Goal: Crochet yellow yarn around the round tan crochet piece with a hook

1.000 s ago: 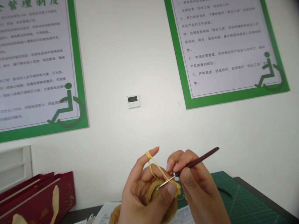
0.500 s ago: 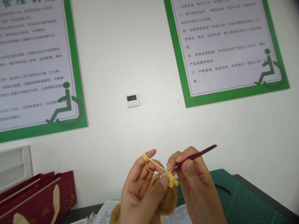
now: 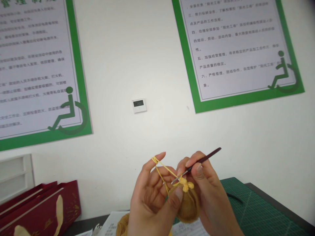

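Note:
My left hand (image 3: 155, 196) pinches a brown crocheted piece (image 3: 189, 206) between thumb and fingers. Yellow crochet work (image 3: 185, 184) sits at the top of that piece. Yellow yarn (image 3: 165, 166) wraps around my raised left index finger and runs down to the stitches. My right hand (image 3: 205, 183) grips a crochet hook (image 3: 205, 158) with a dark handle, like a pen. Its metal tip lies at the yellow stitches, beside my left thumb. Part of the brown piece is hidden behind my left thumb.
Brown yarn (image 3: 122, 226) lies on papers (image 3: 112, 220) at the left. A green cutting mat (image 3: 258, 209) with a black cord-like thing (image 3: 235, 197) is at right. Dark red gift bags (image 3: 49, 209) stand at far left. A thermostat (image 3: 139, 106) and posters (image 3: 194, 98) hang on the wall.
The brown piece has shifted right and turned so more of its face shows. The hook has moved slightly left and up at its handle. The yarn by my left index finger spreads wider.

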Tool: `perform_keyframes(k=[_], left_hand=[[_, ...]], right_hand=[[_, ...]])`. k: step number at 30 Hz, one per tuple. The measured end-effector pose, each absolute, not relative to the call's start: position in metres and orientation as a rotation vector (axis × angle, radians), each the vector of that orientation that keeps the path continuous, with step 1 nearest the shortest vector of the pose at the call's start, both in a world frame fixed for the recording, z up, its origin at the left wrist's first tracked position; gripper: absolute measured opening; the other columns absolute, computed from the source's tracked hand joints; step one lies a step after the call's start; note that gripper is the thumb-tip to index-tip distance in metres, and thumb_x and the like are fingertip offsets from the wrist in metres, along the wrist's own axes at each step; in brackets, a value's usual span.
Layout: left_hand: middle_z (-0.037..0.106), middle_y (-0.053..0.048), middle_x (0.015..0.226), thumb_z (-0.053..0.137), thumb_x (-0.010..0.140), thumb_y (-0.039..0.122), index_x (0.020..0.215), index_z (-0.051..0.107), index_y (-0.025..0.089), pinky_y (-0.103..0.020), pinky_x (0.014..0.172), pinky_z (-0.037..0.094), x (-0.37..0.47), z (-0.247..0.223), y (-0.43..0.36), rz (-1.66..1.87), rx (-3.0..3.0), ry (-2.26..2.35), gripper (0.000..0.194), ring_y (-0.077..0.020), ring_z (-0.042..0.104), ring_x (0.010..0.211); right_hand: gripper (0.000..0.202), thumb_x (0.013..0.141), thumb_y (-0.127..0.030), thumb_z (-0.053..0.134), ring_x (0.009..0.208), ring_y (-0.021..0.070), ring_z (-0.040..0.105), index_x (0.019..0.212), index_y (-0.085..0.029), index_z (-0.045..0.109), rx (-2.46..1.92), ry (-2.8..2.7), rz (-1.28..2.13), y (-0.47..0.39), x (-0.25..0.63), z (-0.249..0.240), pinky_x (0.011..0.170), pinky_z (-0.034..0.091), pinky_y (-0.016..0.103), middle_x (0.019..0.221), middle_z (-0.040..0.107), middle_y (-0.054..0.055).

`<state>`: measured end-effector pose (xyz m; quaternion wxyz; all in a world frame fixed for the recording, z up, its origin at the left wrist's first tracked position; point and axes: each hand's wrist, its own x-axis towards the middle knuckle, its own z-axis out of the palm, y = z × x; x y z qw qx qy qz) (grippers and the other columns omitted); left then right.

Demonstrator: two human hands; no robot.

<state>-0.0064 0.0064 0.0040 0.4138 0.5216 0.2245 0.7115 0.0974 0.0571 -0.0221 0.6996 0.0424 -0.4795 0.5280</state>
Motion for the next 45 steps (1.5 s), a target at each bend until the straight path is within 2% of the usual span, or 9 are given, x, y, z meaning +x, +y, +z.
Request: perform_keyframes(k=[3, 8, 19, 23, 26, 29, 33, 39, 45], left_hand=[[0.074, -0.001, 0.079, 0.089, 0.072, 0.017, 0.129, 0.066, 0.026, -0.029, 0.078, 0.058, -0.005, 0.004, 0.005, 1.830, 1.330, 0.608, 0.061, -0.0185, 0.072, 0.079], [0.075, 0.000, 0.077, 0.087, 0.072, 0.012, 0.123, 0.069, 0.024, -0.026, 0.072, 0.058, -0.002, 0.004, 0.002, 1.886, 1.351, 0.605, 0.055, -0.0176, 0.073, 0.076], [0.074, -0.001, 0.083, 0.087, 0.071, 0.010, 0.115, 0.075, 0.028, -0.029, 0.072, 0.062, 0.002, 0.000, 0.005, 2.033, 1.384, 0.605, 0.049, -0.0197, 0.072, 0.079], [0.077, -0.002, 0.088, 0.087, 0.071, 0.008, 0.115, 0.075, 0.028, -0.030, 0.079, 0.061, 0.006, -0.003, 0.005, 2.141, 1.376, 0.669, 0.049, -0.0211, 0.074, 0.085], [0.077, -0.001, 0.091, 0.083, 0.075, 0.006, 0.115, 0.077, 0.029, -0.028, 0.085, 0.058, 0.010, -0.005, 0.004, 2.258, 1.448, 0.716, 0.047, -0.0203, 0.073, 0.089], [0.076, 0.001, 0.089, 0.079, 0.080, 0.005, 0.119, 0.076, 0.032, -0.027, 0.090, 0.055, 0.011, -0.006, 0.004, 2.269, 1.552, 0.801, 0.048, -0.0180, 0.073, 0.087], [0.077, 0.001, 0.090, 0.077, 0.082, 0.003, 0.121, 0.075, 0.035, -0.025, 0.086, 0.058, 0.013, -0.008, 0.006, 2.262, 1.541, 0.760, 0.050, -0.0174, 0.074, 0.086], [0.079, -0.006, 0.109, 0.080, 0.080, 0.004, 0.110, 0.078, 0.025, -0.030, 0.083, 0.064, 0.019, -0.012, 0.010, 2.412, 1.469, 0.638, 0.038, -0.0192, 0.077, 0.084], [0.077, -0.008, 0.112, 0.084, 0.078, 0.009, 0.109, 0.076, 0.023, -0.033, 0.087, 0.065, 0.016, -0.012, 0.011, 2.379, 1.387, 0.605, 0.035, -0.0212, 0.077, 0.088]], right_hand=[[0.024, 0.096, -0.047, 0.065, 0.071, 0.0123, 0.057, 0.089, -0.025, 0.064, 0.074, -1.095, 1.126, 0.058, 0.101, -0.018, 0.070, 0.048, 0.025, 0.080, 0.066, -0.001], [0.024, 0.096, -0.047, 0.066, 0.071, 0.0113, 0.057, 0.088, -0.025, 0.066, 0.061, -1.136, 0.993, 0.057, 0.107, -0.015, 0.068, 0.047, 0.022, 0.077, 0.068, -0.002], [0.020, 0.102, -0.044, 0.058, 0.074, 0.0136, 0.062, 0.095, -0.026, 0.064, 0.128, -1.286, 0.784, 0.057, 0.122, -0.014, 0.068, 0.050, 0.026, 0.079, 0.072, 0.000], [0.015, 0.106, -0.039, 0.050, 0.050, 0.0056, 0.051, 0.102, -0.028, 0.060, 0.079, -1.359, 0.780, 0.055, 0.129, -0.017, 0.047, 0.035, 0.020, 0.089, 0.074, 0.000], [0.014, 0.108, -0.036, 0.045, 0.045, 0.0047, 0.058, 0.106, -0.030, 0.057, 0.053, -1.386, 0.755, 0.052, 0.131, -0.019, 0.040, 0.026, 0.019, 0.094, 0.072, 0.000], [0.013, 0.109, -0.033, 0.043, 0.051, 0.0081, 0.066, 0.108, -0.030, 0.056, 0.029, -1.383, 0.687, 0.050, 0.130, -0.019, 0.039, 0.030, 0.018, 0.096, 0.071, 0.001], [0.013, 0.108, -0.029, 0.044, 0.059, 0.0107, 0.070, 0.110, -0.030, 0.057, 0.007, -1.371, 0.576, 0.050, 0.129, -0.019, 0.043, 0.038, 0.019, 0.097, 0.071, 0.003], [0.012, 0.108, -0.029, 0.044, 0.057, 0.0108, 0.068, 0.109, -0.030, 0.056, 0.033, -1.340, 0.550, 0.048, 0.129, -0.020, 0.043, 0.038, 0.020, 0.096, 0.071, 0.003], [0.012, 0.108, -0.031, 0.045, 0.059, 0.0112, 0.070, 0.108, -0.030, 0.056, 0.054, -1.315, 0.585, 0.046, 0.122, -0.018, 0.044, 0.039, 0.019, 0.094, 0.072, 0.002]])
